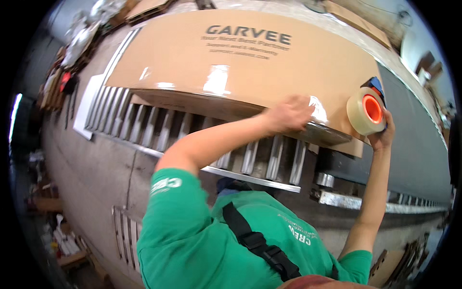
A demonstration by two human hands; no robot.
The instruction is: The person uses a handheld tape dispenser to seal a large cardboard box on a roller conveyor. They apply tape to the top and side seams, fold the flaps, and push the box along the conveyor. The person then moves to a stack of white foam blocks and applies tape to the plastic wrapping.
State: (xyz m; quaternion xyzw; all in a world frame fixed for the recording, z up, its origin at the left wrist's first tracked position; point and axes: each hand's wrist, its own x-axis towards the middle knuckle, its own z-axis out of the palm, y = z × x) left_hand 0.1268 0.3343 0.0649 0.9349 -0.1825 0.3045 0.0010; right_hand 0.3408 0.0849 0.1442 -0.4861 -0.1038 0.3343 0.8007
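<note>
Head view shows a long brown cardboard box [269, 72] lying flat across a roller conveyor [250, 156], dark printing on its top and glossy clear tape [216, 79] along its near edge. At the box's near right part, the left hand [291, 114] is down at the edge, just beside another shiny tape strip [317, 110]. Its fingers are bent and bunched together, but blurred; whether they pinch anything I cannot tell. The right hand [383, 132] grips a tape dispenser [375, 84] over the box's right end, fingers wrapped around it and partly hidden; its clear tape roll [356, 113] has an orange core [372, 108]. Rightward lies a dark belt conveyor [411, 144]. Nearer stand a green T-shirt [187, 236] and a black buckled strap [257, 243].
</note>
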